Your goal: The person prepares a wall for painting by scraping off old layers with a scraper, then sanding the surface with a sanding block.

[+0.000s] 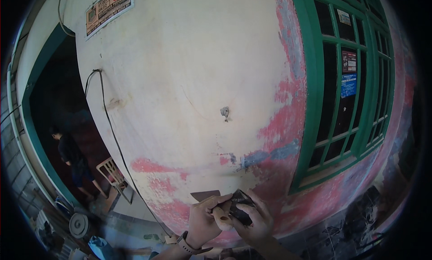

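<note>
My left hand (pixel 203 221), with a watch on its wrist, is closed around the pale wooden handle of a putty knife (pixel 205 195). The flat, dull blade points away to the left, and the handle's round end with a hole shows below my fingers. My right hand (pixel 258 221) grips a dark, crumpled, slightly shiny bundle (pixel 242 207), which looks like black plastic. Both hands are close together at the lower middle, in front of the wall (pixel 193 138). What the bundle contains is hidden.
Red and grey patches mark the cream wall, with a small hole near its middle. A green window frame (pixel 312 98) stands at the right. A black cable (pixel 108 111) hangs at the left. Inside the doorway are a person (pixel 72 154) and a chair (pixel 113 173); a round lid (pixel 79 225) is lower left.
</note>
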Motion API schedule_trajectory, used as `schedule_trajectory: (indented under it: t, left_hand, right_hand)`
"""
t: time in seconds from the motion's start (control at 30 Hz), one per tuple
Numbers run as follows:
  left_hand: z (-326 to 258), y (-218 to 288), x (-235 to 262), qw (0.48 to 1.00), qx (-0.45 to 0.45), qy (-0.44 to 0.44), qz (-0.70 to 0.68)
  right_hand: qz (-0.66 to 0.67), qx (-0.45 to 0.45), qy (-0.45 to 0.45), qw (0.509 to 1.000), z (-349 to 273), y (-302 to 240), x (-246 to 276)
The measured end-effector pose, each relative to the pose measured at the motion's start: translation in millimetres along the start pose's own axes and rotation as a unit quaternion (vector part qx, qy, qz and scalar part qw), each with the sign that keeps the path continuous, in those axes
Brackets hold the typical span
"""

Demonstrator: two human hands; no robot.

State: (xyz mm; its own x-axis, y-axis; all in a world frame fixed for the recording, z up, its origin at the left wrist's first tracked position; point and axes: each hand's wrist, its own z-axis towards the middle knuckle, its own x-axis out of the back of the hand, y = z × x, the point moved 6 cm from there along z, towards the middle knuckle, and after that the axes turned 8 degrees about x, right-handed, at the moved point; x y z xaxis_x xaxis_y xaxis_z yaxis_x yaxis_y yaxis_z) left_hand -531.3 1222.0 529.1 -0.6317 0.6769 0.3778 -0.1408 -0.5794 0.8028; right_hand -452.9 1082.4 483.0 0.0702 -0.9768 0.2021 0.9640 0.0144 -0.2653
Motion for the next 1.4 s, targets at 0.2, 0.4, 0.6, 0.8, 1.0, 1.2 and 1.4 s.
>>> schedule_trajectory:
  t: [0.2, 0.4, 0.6, 0.8, 1.0, 1.2, 1.4]
  left_hand:
    - [3, 2, 5, 1.000, -0.009, -0.018, 0.003]
    - [9, 8, 11, 0.997, -0.062, -0.003, 0.044]
    - [33, 23, 21, 0.997, -0.048, -0.009, 0.051]
    - [87, 91, 69, 0.971, -0.199, 0.105, 0.078]
    - [161, 153, 113, 0.833, -0.423, 0.233, 0.270]
    - [227, 147, 148, 0.768, -0.471, 0.297, 0.317]
    - [240, 128, 148, 0.729, -0.493, 0.330, 0.341]
  right_hand:
    - [0.017, -0.009, -0.011, 1.000, 5, 0, 2]
    - [0.113, -0.043, -0.065, 0.991, 24, 5, 3]
    - [0.081, -0.005, -0.068, 0.994, 48, 6, 3]
    - [-0.025, 0.082, 0.064, 0.994, 100, 44, 23]
    - [-0.216, 0.198, 0.111, 0.950, 136, 106, -5]
    - [-0.268, 0.270, 0.099, 0.920, 162, 116, -21]
    - [-0.262, 0.307, 0.127, 0.906, 283, 98, -9]
